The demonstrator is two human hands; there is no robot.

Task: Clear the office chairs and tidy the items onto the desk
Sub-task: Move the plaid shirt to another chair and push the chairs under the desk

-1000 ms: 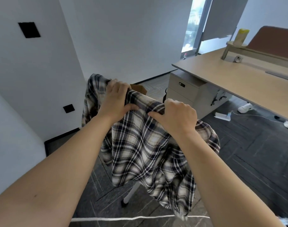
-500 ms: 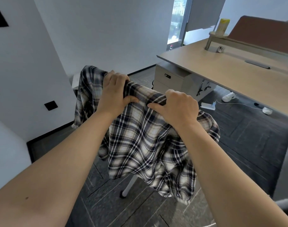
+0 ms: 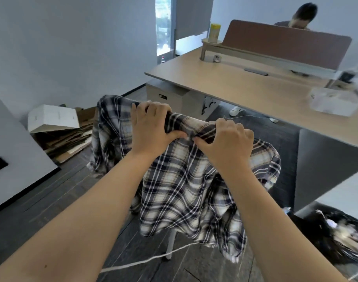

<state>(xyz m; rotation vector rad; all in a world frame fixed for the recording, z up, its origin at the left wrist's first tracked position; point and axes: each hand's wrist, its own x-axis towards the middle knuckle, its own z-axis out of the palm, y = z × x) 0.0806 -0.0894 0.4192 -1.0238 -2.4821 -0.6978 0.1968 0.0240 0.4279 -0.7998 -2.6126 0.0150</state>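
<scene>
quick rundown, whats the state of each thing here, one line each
plaid shirt: draped over the chair back, bunched along the top
left hand: gripping the shirt's top edge
right hand: gripping the shirt's top edge
white box: lying tilted on flattened cardboard
yellow-lidded canister: upright on the desk shelf

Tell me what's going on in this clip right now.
A person is holding a plaid shirt bunched along its top edge in both hands: the left hand and the right hand each have a grip on the fabric, close together. The shirt hangs down over what looks like a chair, of which only a white leg shows. The wooden desk lies ahead to the right, and the shirt has not reached it yet.
</scene>
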